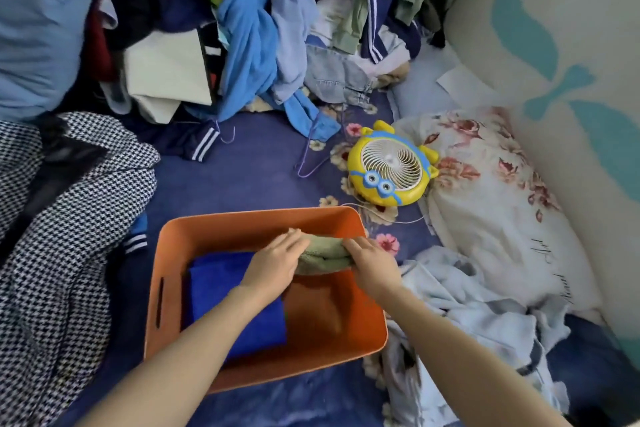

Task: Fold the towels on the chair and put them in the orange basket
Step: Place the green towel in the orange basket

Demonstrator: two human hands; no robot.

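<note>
As I hold the folded green towel (325,253) over the orange basket (166,253), my L hand (277,263) & R hand (372,262) each grip an end, fingers (294,242) curled.

Both hands, left hand (277,262) and right hand (372,262), grip the folded green towel (325,253) over the orange basket (242,222). A blue towel (221,288) lies inside, left.

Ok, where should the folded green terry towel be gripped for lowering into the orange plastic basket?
Grip the folded green terry towel at its two ends, left hand and right hand from either side: it lies crosswise, soft, layers stacked.
</note>
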